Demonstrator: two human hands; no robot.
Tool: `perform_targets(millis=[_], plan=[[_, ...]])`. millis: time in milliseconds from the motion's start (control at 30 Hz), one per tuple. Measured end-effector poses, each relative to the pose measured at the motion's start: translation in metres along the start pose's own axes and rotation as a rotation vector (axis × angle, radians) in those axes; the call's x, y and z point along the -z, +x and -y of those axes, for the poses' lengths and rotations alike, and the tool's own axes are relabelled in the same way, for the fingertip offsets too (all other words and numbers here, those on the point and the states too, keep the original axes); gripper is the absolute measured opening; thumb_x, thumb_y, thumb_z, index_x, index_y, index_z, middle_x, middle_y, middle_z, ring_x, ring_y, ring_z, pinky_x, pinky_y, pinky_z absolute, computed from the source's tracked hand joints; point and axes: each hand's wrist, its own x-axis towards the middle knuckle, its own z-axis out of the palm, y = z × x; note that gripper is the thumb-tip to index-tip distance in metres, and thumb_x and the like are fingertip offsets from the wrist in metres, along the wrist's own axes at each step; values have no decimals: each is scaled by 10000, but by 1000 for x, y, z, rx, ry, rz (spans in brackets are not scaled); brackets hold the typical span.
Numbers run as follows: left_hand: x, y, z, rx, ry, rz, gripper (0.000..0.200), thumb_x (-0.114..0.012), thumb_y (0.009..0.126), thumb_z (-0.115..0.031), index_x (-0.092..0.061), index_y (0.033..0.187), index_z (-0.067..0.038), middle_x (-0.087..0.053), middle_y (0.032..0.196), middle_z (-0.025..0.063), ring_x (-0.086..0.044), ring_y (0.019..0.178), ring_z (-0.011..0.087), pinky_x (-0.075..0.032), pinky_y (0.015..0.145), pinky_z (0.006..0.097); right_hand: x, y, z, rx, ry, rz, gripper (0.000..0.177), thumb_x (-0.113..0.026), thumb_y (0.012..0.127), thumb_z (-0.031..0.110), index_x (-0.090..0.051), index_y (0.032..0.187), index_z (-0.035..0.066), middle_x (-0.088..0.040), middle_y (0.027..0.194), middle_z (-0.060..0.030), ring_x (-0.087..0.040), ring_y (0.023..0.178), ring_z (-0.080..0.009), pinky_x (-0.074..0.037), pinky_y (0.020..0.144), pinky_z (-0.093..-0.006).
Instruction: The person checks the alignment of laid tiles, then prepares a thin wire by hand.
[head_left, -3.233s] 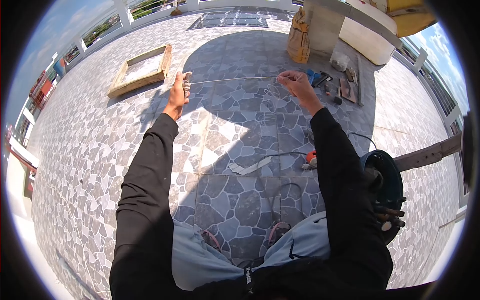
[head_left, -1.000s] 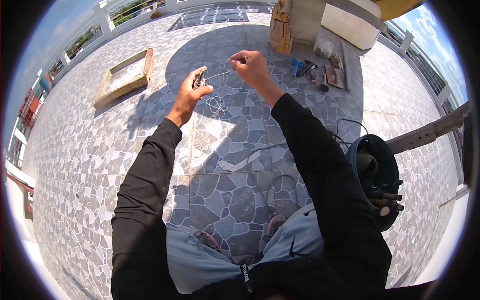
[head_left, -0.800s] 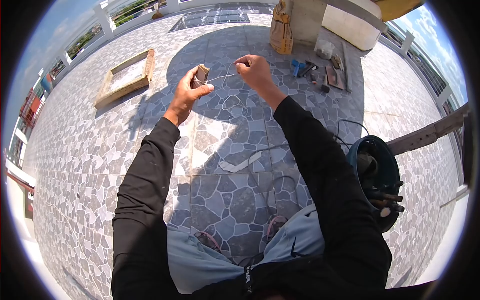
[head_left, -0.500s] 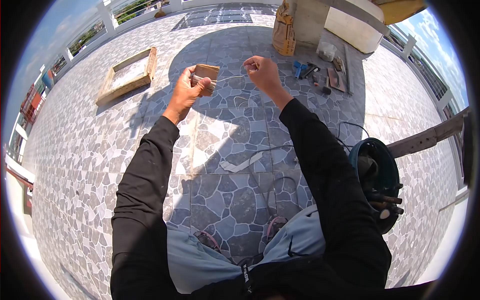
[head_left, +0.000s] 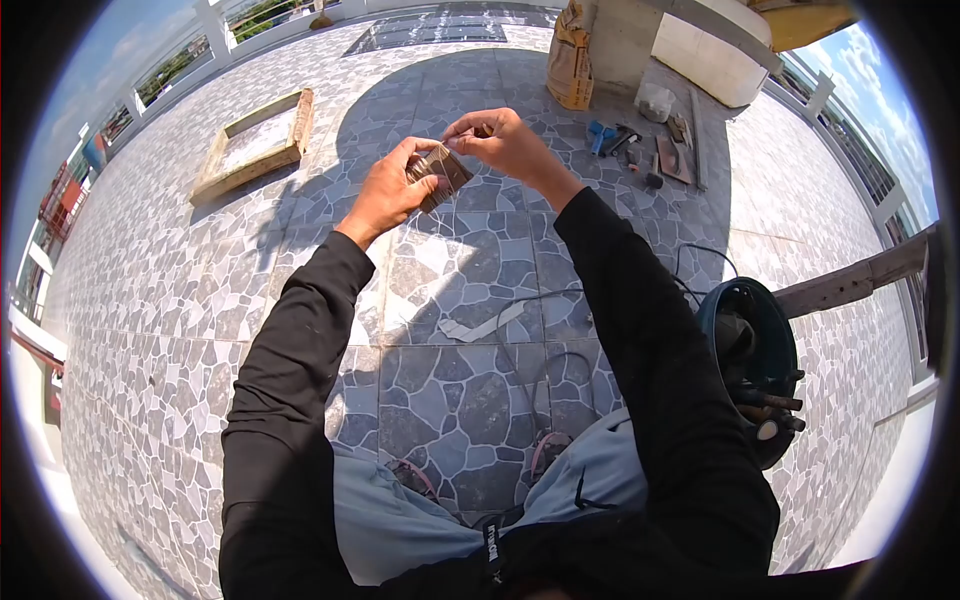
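My left hand [head_left: 385, 196] is closed around a small brown cardboard piece [head_left: 453, 170] wound with pale string, tilted in the grip with my thumb across its near side. Close above the cardboard's upper edge, my right hand [head_left: 505, 145] pinches what appears to be the loose end of that string. The fingertips of both hands nearly meet there. Thin strands [head_left: 447, 215] hang below the cardboard. Both hands are held out over the patterned tile floor [head_left: 440, 400].
A wooden frame [head_left: 205, 187] lies at the left. Hand tools [head_left: 625, 140] and a paper sack [head_left: 570, 65] are at the upper right. Beside my right arm stands a dark green bucket [head_left: 708, 310] with tools, near a wooden beam [head_left: 850, 270]. A dark cord [head_left: 540, 297] crosses the floor.
My right hand has moved left, from well apart with the string stretched between the hands, to the cardboard's top edge. My left hand has turned the cardboard, tilting it.
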Motion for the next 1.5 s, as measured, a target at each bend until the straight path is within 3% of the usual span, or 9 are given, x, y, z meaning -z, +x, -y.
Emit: perform_targets(millis=[200,300,367,600,733,800,1100,1267,1500], plan=[[-8,-4,-20,-69,-70,64,647,-770,774,-183,-441,1329,-147,-640,940,111,-655,823,240,-510,763,348,2,-6,-16,-264,264,-6,150,-673,890,154,-719,979,43,-633,719,2,-475,553,-35,-356,463,-191],[-12,2,-16,-291,65,42,570,-756,794,-185,-490,1294,-125,-637,971,97,-632,875,166,-493,829,310,1,-11,-23,-418,344,-27,144,-637,917,161,-708,983,55,-582,660,23,-418,502,-23,-317,426,-194],[-13,2,-12,-240,50,27,537,-761,796,-204,-506,1256,-95,-641,993,106,-637,892,171,-499,826,308,1,-14,-29,-501,525,75,167,-594,919,125,-689,1025,38,-515,583,26,-384,448,-39,-272,401,-199],[-9,2,-5,-83,62,-27,481,-769,811,-281,-508,1123,-24,-642,993,103,-638,866,137,-521,720,264,-3,-28,-31,-594,581,241,190,-476,973,139,-627,1052,55,-489,625,37,-383,472,-26,-277,396,-188],[-11,2,0,-113,-12,-104,503,-798,765,-319,-534,1095,-47,-638,927,96,-643,869,183,-522,758,308,-12,-32,-33,-594,826,280,227,-427,992,181,-574,1098,45,-591,720,-31,-392,473,-42,-287,388,-181],[-7,3,0,38,-232,-52,490,-795,776,-307,-521,1086,-44,-643,899,81,-639,825,157,-519,746,291,-18,-35,-30,-613,869,267,234,-414,999,191,-561,1099,39,-627,757,-59,-397,474,-47,-289,385,-179],[-2,16,30,-112,-295,-284,441,-776,810,-218,-489,1093,-38,-631,955,71,-623,878,144,-511,781,283,-39,-31,-18,-569,953,369,300,-430,1023,296,-563,1105,40,-651,819,-108,-449,486,-40,-312,381,-177],[3,15,38,-42,-267,-430,450,-779,805,-200,-475,1089,-29,-629,912,78,-630,827,156,-520,760,288,-57,-28,-1,-542,867,214,323,-548,977,330,-612,1104,40,-599,784,-13,-431,488,-22,-299,396,-170],[-4,16,34,-93,-148,-545,481,-798,786,-235,-472,1071,-25,-628,894,81,-616,780,148,-516,726,288,-83,-23,-5,-557,773,-63,244,-617,940,287,-606,989,49,-592,805,0,-416,489,-24,-292,410,-169]])
